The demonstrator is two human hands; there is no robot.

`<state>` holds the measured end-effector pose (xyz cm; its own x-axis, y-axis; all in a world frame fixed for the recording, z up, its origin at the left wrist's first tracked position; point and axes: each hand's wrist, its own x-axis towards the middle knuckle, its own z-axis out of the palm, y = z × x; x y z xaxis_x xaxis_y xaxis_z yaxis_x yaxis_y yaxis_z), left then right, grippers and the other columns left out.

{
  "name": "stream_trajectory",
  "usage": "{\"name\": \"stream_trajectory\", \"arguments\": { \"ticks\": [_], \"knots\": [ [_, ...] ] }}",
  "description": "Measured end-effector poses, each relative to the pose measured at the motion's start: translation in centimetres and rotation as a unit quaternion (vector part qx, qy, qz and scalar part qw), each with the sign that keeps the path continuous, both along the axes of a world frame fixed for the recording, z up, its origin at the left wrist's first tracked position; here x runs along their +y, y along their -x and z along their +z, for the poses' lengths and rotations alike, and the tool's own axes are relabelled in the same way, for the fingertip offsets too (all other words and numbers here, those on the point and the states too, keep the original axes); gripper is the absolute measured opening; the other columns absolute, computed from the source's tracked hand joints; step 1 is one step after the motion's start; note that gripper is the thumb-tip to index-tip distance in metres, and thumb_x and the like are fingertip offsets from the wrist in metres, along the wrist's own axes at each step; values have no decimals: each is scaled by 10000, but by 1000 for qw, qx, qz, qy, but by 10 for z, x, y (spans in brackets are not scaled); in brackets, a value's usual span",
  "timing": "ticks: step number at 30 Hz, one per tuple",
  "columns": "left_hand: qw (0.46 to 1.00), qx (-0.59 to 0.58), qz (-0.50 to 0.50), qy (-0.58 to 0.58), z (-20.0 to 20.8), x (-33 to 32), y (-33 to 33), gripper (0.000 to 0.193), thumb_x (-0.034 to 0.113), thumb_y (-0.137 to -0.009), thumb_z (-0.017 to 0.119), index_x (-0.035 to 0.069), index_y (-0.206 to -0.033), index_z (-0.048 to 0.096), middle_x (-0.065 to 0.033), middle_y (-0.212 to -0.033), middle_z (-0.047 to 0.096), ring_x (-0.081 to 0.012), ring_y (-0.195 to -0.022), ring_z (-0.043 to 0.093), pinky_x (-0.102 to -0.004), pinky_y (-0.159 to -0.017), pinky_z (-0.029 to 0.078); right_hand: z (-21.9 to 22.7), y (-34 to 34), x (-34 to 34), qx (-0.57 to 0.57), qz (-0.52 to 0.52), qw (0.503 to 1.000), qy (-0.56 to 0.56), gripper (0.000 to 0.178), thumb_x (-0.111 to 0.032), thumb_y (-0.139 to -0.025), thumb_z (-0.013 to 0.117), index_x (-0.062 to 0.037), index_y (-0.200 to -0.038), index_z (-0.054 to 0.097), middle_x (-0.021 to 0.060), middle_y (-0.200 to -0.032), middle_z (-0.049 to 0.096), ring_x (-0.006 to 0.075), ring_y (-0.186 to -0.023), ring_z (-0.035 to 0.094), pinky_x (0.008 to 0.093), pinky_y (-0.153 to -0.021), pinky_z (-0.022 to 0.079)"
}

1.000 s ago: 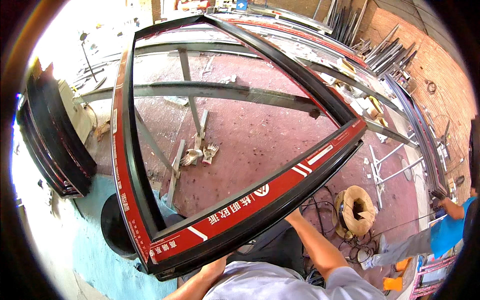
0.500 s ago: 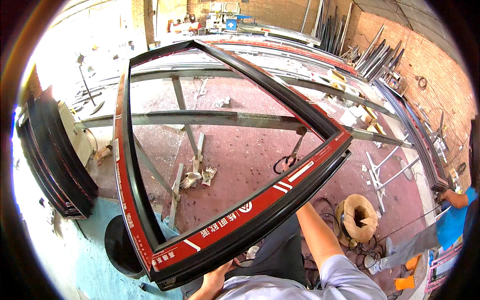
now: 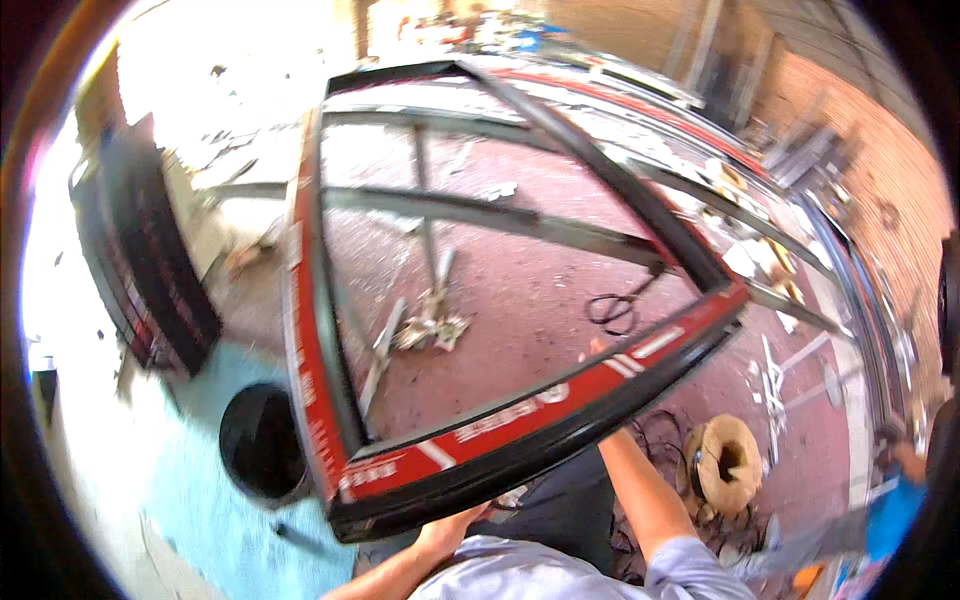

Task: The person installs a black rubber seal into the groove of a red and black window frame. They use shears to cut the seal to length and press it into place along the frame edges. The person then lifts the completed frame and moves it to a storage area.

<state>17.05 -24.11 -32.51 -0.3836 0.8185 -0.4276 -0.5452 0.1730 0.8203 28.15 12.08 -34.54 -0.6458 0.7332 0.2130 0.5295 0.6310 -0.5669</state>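
A large window frame (image 3: 515, 415), dark with red printed film along its faces, is tilted in front of me above a metal rack. My right hand (image 3: 594, 350) reaches under the near bar, its fingertips showing at the inner edge; the bar hides most of that hand. Against the lower side of the same bar, left of its middle, is my left hand (image 3: 455, 528), closed at the edge with its fingertips hidden. Scissors (image 3: 612, 313) with dark loop handles hang by the rack's beam (image 3: 480, 212), seen through the frame's opening.
A black bucket (image 3: 262, 440) stands on a light blue sheet (image 3: 200, 500) at left, near a stack of dark profiles (image 3: 150, 250). At right are a brown roll (image 3: 727, 465), tangled cable and a person in blue (image 3: 893, 520). Gloves (image 3: 432, 332) lie beyond the frame.
The view has swung, so the rack, bucket and roll sit farther right, with blur. The frame, still in both hands, appears higher and to the right. More of the bucket shows.
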Motion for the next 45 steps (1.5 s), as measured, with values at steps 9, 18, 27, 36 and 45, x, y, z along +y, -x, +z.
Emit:
{"name": "stream_trajectory", "arguments": {
  "ticks": [9,18,27,36,45],
  "knots": [
    [920,382,-49,-75,-2,-3,-1,300,232,-1045,681,80,-1303,686,-137,-1249,714,-312,-1192,654,-456,-1042,506,68,-53,-177,-30,227,920,319,343,-102,-971,699,-32,-1307,692,202,-1259,731,378,-1139,692,438,-995,525],
    [937,84,-168,-293,69,17,-18,623,128,-984,781,-7,-1517,487,-153,-1447,600,-263,-1299,606,-415,-1121,492,198,-62,-191,24,307,926,217,209,-24,-886,816,-25,-1087,757,137,-936,755,277,-814,745,342,-700,576],
    [857,259,-222,-386,50,61,-72,319,174,-1027,669,-15,-1276,609,-244,-1331,623,-409,-1224,617,-477,-1019,508,304,-14,-220,121,391,911,52,229,-85,-874,842,-42,-1090,776,135,-900,721,253,-732,727,324,-587,569],
    [857,236,-73,-453,115,68,-70,261,34,-966,660,-41,-1212,611,-229,-1186,666,-375,-1113,654,-474,-939,532,345,49,-227,88,424,900,-56,252,-41,-837,879,-24,-988,678,129,-858,722,251,-725,718,329,-606,565],
    [866,242,-66,-432,142,62,-53,221,110,-1064,607,-43,-1207,675,-181,-1106,733,-258,-1013,697,-398,-902,560,345,67,-219,133,473,866,-99,269,-55,-801,905,-53,-968,693,108,-812,709,247,-692,703,339,-577,558]
  ]
}}
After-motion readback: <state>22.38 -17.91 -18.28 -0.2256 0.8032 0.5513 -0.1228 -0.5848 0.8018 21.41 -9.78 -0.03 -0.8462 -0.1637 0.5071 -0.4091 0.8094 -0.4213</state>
